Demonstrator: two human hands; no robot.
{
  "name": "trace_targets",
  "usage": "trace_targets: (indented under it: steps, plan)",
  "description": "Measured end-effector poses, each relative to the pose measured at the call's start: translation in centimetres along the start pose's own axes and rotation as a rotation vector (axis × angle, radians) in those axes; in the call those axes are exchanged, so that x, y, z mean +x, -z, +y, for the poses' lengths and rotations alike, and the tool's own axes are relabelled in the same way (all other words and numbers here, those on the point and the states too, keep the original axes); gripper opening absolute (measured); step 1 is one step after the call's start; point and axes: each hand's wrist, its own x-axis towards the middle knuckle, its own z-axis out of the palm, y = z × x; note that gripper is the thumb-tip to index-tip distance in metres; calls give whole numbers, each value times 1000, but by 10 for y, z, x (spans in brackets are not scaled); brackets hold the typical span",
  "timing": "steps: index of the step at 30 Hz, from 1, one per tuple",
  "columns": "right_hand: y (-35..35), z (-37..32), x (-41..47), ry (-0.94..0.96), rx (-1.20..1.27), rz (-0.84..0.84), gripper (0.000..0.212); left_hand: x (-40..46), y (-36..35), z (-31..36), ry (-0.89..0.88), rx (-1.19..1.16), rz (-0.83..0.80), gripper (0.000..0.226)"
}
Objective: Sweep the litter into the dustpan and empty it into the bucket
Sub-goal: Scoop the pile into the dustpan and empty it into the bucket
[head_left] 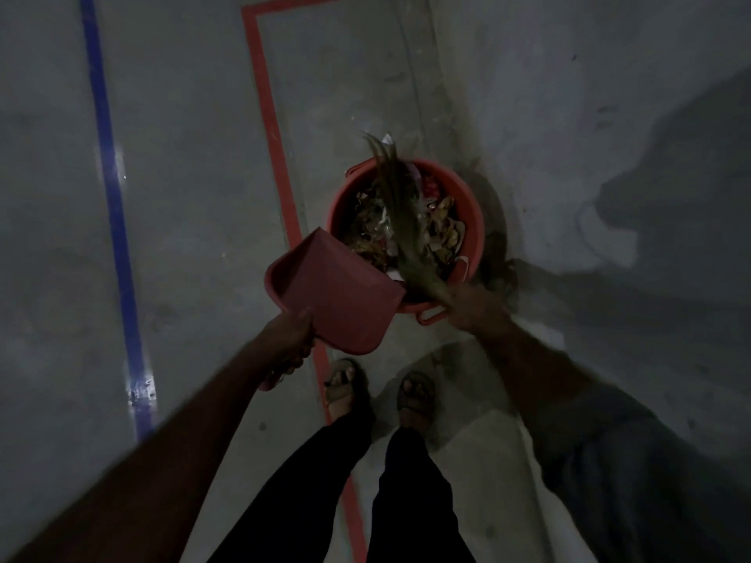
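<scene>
Dim grey floor [195, 221]; blue line [116, 213], red line [270, 128].

A dim grey concrete floor [195, 221] is crossed by a blue tape line [116, 221] and a red tape line [273, 128] running alongside it. Two sandalled feet [416, 394] below black trouser legs [410, 493] are seen near the red line, with shadows cast at right.
</scene>
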Motion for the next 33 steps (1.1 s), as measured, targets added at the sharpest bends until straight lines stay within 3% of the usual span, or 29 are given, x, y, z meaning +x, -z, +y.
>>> trace_targets:
  steps: [4, 10, 13, 16, 25, 33]
  plan:
    - [18, 27, -86, 43, 21, 69, 53, -28, -1, 4, 14, -7, -8, 50]
    - [55, 40, -238, 166, 184, 199, 40, -105, 16, 4, -25, -26, 53, 53]
    - [68, 46, -286, 227, 249, 267, 45, -146, 24, 3, -66, -72, 87, 54]
    - [76, 45, -319, 301, 323, 292, 50, -187, 22, 1, -105, -133, 115, 53]
    - [88, 26, -375, 549, 197, 237, 53, -295, 1, -20, -206, -387, 180, 46]
    - [92, -40, -405, 817, -37, 256, 56, -370, 49, -80, -227, -638, 382, 45]
